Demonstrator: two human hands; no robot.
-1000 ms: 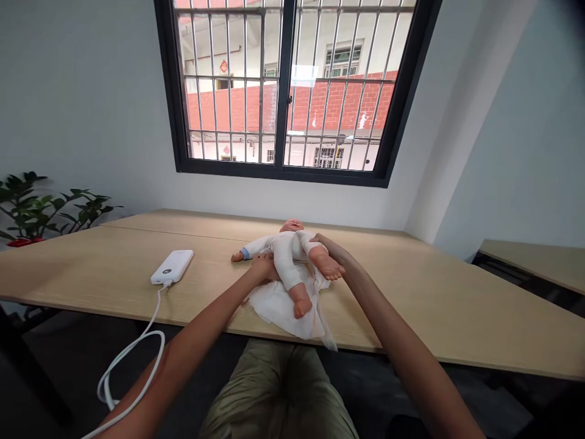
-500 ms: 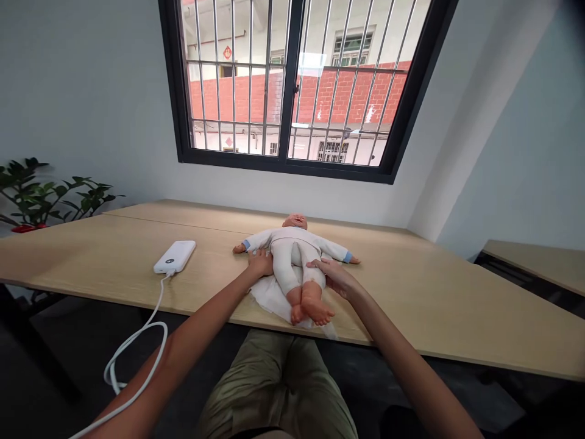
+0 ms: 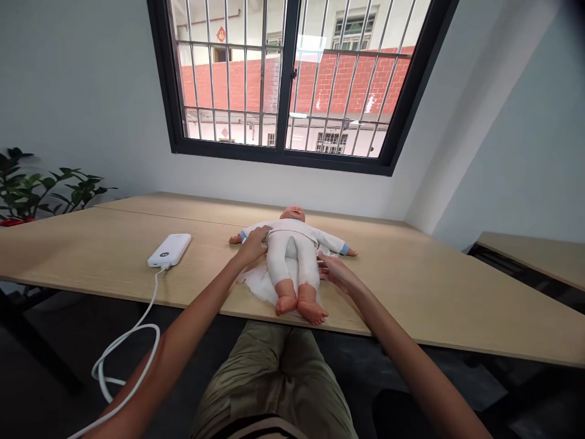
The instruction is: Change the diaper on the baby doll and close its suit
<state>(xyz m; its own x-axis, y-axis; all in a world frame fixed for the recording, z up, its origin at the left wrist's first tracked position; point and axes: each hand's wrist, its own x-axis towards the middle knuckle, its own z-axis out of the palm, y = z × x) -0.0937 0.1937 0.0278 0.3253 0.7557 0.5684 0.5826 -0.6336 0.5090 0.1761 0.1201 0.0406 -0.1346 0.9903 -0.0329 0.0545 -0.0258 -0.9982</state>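
Observation:
A baby doll [image 3: 292,256] in white clothes with blue cuffs lies on its back on the table. Its head points toward the window and its bare feet toward me. A thin white cloth [image 3: 260,283] is spread under its hips and legs. At the doll's waist, on the left side, my left hand [image 3: 253,245] touches the clothing with its fingers stretched out. Beside the doll's thigh on the right is my right hand [image 3: 337,271], fingers apart, its fingertips at the trouser leg. Both hands look open.
A white power bank [image 3: 170,250] lies left on the table [image 3: 411,292], its white cable [image 3: 153,299] hanging over the front edge and past my left forearm. A potted plant [image 3: 55,186] stands far left. Behind the table is a barred window [image 3: 283,79]; another table [image 3: 534,256] is at right.
The doll's legs, crossed at the ankles before, now lie side by side. My left hand has moved up to its waist. My right hand has come off the top of the thigh to its side.

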